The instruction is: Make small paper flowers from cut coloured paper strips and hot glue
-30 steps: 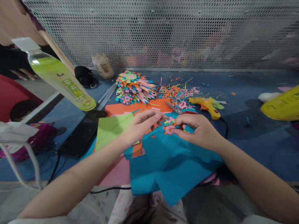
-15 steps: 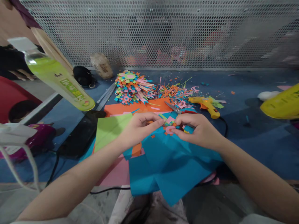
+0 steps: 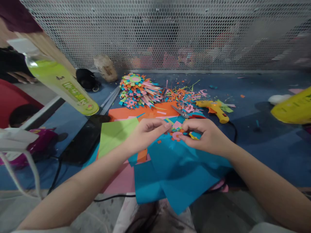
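Between my two hands is a small paper flower (image 3: pixel 177 135) with a pink centre and orange, blue and green petals. My left hand (image 3: pixel 148 134) is closed in a pinch at its left edge. From the right, my right hand (image 3: pixel 206 134) pinches the same flower between thumb and fingers, which hide part of it. Blue paper sheets (image 3: pixel 167 168) lie beneath the hands, with a light green sheet (image 3: pixel 116 132) to the left. Just beyond are scissors (image 3: pixel 181 112) with red handles, lying open-bladed near an orange sheet (image 3: pixel 119 113).
A pile of finished paper rosettes (image 3: pixel 133 92) sits behind the sheets, beside coloured paper scraps (image 3: pixel 181 95). At right lies a yellow glue gun (image 3: pixel 215 108) with a black cord. A green drink bottle (image 3: pixel 65 84) stands at left near a black phone-like slab (image 3: pixel 81 140). Mesh panel (image 3: pixel 157 35) behind.
My hands and the paper flower stay almost in place, with only a very slight shift at the fingertips. At upper left, another person's dark sleeve and arm have moved further into view.
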Action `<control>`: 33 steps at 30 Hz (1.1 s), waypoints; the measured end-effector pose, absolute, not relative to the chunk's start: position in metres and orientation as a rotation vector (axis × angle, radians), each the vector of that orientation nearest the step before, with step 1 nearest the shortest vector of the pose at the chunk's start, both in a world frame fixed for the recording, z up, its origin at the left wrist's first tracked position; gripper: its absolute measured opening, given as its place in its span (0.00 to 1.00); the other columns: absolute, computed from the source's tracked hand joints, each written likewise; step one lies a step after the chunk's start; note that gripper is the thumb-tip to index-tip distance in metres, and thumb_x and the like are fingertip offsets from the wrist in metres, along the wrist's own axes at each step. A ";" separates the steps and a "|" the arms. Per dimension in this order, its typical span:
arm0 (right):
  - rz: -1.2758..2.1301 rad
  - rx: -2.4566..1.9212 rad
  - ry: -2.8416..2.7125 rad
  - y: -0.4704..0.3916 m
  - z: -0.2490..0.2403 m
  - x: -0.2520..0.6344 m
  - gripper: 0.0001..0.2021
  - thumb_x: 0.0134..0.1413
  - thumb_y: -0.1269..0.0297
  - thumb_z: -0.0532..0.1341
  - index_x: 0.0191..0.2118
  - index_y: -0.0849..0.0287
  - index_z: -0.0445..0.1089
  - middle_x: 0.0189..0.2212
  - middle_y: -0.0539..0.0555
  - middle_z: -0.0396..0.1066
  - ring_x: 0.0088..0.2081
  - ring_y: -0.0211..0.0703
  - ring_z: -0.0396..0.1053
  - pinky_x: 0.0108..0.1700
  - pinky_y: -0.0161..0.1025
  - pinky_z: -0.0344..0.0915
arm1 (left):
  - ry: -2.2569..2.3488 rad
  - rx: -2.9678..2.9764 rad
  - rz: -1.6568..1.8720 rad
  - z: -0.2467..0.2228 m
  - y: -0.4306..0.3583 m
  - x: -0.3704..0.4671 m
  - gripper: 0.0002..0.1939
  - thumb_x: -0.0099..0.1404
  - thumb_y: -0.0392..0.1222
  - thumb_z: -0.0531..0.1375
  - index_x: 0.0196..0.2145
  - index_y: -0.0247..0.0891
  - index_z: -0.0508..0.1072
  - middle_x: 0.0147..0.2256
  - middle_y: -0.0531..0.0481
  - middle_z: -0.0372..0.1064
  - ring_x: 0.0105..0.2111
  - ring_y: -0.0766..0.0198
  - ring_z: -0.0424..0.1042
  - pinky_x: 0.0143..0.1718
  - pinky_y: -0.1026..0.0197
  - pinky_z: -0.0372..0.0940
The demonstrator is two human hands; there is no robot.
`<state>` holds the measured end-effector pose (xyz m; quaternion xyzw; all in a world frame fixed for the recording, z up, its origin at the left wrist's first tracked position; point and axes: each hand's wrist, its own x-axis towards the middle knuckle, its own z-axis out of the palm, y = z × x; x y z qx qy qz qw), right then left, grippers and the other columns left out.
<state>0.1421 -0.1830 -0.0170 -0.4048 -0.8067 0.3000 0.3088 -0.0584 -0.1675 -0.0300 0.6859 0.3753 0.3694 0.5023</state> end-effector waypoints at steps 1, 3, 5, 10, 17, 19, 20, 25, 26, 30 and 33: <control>0.807 -1.070 -2.126 -0.183 -0.017 0.142 0.10 0.50 0.65 0.60 0.22 0.58 0.60 0.20 0.49 0.67 0.24 0.33 0.63 0.25 0.31 0.59 | 0.906 1.652 0.891 -0.030 -0.167 -0.058 0.18 0.61 0.53 0.58 0.25 0.34 0.74 0.24 0.51 0.69 0.23 0.70 0.63 0.25 0.66 0.61; 0.838 -1.073 -2.109 -0.183 -0.017 0.141 0.11 0.50 0.65 0.60 0.22 0.58 0.59 0.20 0.49 0.67 0.24 0.34 0.63 0.25 0.31 0.59 | 0.897 1.652 0.890 -0.030 -0.167 -0.058 0.18 0.61 0.52 0.58 0.25 0.34 0.74 0.25 0.50 0.70 0.24 0.70 0.64 0.26 0.66 0.62; 0.859 -1.080 -2.097 -0.183 -0.018 0.141 0.12 0.50 0.64 0.60 0.21 0.58 0.58 0.20 0.49 0.66 0.24 0.34 0.63 0.25 0.31 0.59 | 0.888 1.652 0.892 -0.030 -0.167 -0.058 0.18 0.61 0.52 0.58 0.26 0.35 0.74 0.26 0.50 0.71 0.24 0.69 0.64 0.27 0.65 0.62; 0.883 -1.095 -2.093 -0.183 -0.018 0.142 0.10 0.49 0.64 0.60 0.22 0.58 0.60 0.20 0.48 0.65 0.24 0.33 0.63 0.24 0.31 0.58 | 0.896 1.599 0.868 -0.034 -0.167 -0.059 0.19 0.61 0.54 0.57 0.26 0.34 0.75 0.26 0.49 0.71 0.24 0.69 0.64 0.26 0.65 0.62; 0.870 -1.087 -2.152 -0.181 -0.024 0.145 0.12 0.51 0.63 0.60 0.22 0.58 0.58 0.20 0.47 0.63 0.23 0.32 0.60 0.25 0.31 0.56 | 0.884 1.675 0.899 -0.031 -0.166 -0.061 0.14 0.64 0.48 0.56 0.30 0.37 0.78 0.27 0.50 0.72 0.25 0.70 0.66 0.27 0.66 0.62; 0.881 -1.086 -2.171 -0.181 -0.027 0.146 0.12 0.53 0.62 0.59 0.23 0.58 0.59 0.21 0.47 0.64 0.24 0.32 0.61 0.26 0.31 0.57 | 0.863 1.674 0.906 -0.029 -0.165 -0.060 0.11 0.63 0.44 0.58 0.36 0.38 0.78 0.29 0.50 0.74 0.26 0.69 0.68 0.27 0.67 0.62; 0.896 -1.087 -2.179 -0.181 -0.028 0.146 0.11 0.53 0.62 0.59 0.24 0.58 0.60 0.21 0.47 0.65 0.24 0.32 0.62 0.26 0.31 0.57 | 0.854 1.659 0.897 -0.028 -0.165 -0.060 0.10 0.62 0.43 0.59 0.39 0.39 0.78 0.30 0.50 0.74 0.27 0.69 0.68 0.26 0.67 0.62; 0.945 -1.078 -2.196 -0.181 -0.030 0.148 0.10 0.54 0.62 0.59 0.25 0.59 0.61 0.23 0.48 0.67 0.25 0.33 0.65 0.27 0.31 0.59 | 0.832 1.597 0.835 -0.033 -0.164 -0.061 0.15 0.58 0.43 0.63 0.44 0.38 0.76 0.33 0.48 0.76 0.27 0.68 0.70 0.26 0.67 0.63; 0.946 -1.073 -2.196 -0.181 -0.030 0.148 0.10 0.54 0.62 0.59 0.25 0.59 0.62 0.22 0.48 0.67 0.25 0.34 0.65 0.27 0.31 0.59 | 0.832 1.594 0.834 -0.034 -0.164 -0.061 0.16 0.58 0.44 0.63 0.44 0.38 0.76 0.33 0.47 0.76 0.29 0.68 0.71 0.27 0.67 0.64; 0.942 -1.058 -2.202 -0.180 -0.029 0.147 0.10 0.53 0.62 0.59 0.24 0.59 0.62 0.22 0.48 0.67 0.26 0.35 0.66 0.28 0.32 0.60 | 0.844 1.585 0.844 -0.033 -0.164 -0.060 0.14 0.57 0.44 0.64 0.41 0.36 0.77 0.32 0.48 0.75 0.31 0.67 0.72 0.30 0.67 0.66; 0.963 -1.062 -2.199 -0.180 -0.028 0.147 0.10 0.53 0.62 0.59 0.24 0.58 0.61 0.23 0.49 0.68 0.27 0.35 0.66 0.29 0.32 0.60 | 0.845 1.553 0.867 -0.028 -0.165 -0.058 0.11 0.59 0.43 0.62 0.38 0.35 0.78 0.29 0.49 0.75 0.29 0.67 0.72 0.29 0.67 0.66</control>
